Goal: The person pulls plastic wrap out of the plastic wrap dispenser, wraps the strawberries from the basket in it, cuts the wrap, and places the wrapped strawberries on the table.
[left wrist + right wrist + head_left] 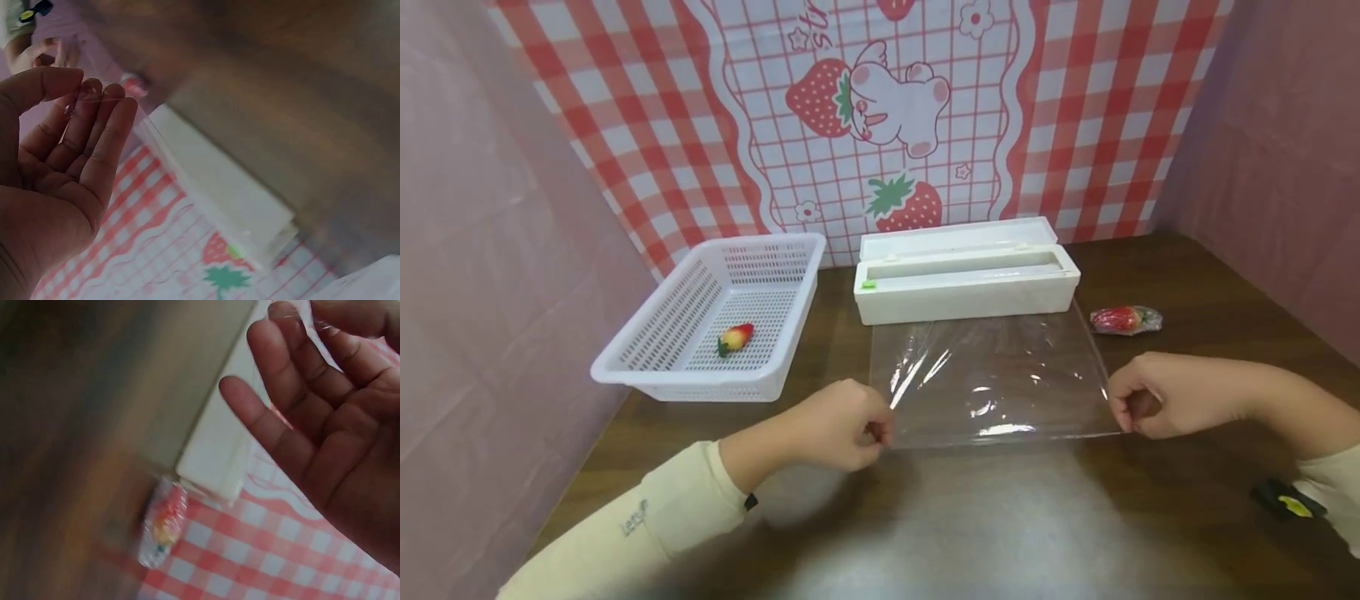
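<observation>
A sheet of clear plastic wrap (992, 379) stretches from the front of a white wrap dispenser box (966, 296) toward the person. My left hand (842, 425) pinches its near left corner between thumb and fingers. At the near right corner my right hand (1172, 396) pinches the film the same way. In the left wrist view the film's edge shows at the left hand's (69, 144) fingertips. The dispenser's lid (958, 237) stands raised at the back. Right of the box lies a strawberry wrapped in film (1125, 320), seen also in the right wrist view.
On the left stands a white plastic basket (790, 350) with one unwrapped strawberry (735, 339) inside. A red-checked strawberry-print cloth (895, 108) hangs behind the brown wooden table (985, 525). Pink cloth walls (497, 250) close off both sides.
</observation>
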A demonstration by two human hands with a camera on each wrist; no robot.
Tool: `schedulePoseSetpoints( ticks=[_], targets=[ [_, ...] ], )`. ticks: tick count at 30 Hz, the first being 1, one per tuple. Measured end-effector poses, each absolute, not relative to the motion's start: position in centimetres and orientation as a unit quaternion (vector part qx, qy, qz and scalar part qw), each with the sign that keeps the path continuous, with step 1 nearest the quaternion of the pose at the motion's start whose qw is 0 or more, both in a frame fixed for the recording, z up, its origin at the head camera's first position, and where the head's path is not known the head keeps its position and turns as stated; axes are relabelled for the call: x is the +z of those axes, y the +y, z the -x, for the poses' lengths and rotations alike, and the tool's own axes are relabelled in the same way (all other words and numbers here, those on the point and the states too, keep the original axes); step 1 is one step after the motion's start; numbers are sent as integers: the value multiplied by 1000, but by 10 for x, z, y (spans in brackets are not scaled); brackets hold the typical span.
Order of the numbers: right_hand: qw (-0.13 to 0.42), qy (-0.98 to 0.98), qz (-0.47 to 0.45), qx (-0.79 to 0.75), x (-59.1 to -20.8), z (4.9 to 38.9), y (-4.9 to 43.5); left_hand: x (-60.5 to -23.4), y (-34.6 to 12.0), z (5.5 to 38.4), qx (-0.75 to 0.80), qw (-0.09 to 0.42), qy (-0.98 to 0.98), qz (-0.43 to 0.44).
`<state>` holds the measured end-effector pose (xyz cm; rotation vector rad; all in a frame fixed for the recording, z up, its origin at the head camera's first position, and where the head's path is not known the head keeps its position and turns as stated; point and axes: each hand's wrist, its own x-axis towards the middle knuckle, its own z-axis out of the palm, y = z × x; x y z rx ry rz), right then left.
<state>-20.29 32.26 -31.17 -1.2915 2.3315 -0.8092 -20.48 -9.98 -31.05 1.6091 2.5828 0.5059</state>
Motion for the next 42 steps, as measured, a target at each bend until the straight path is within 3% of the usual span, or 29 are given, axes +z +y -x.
schedulePoseSetpoints(
  ticks=[5, 14, 28, 38, 42],
  targets=[
    [172, 829, 466, -256, -325, 202, 313, -333, -100, 206, 111, 52, 843, -524],
    [188, 859, 432, -201, -338, 200, 302, -352, -94, 201, 24, 36, 852, -522],
    [259, 878, 349, -198, -332, 191, 298, -335, -104, 172, -83, 54, 869, -485],
    [234, 851, 406, -239, -328, 186, 297, -337, -109, 157, -110, 14, 871, -479],
    [176, 852, 434, -236, -329, 188, 296, -334, -111, 155, -86, -1, 870, -485]
  ],
)
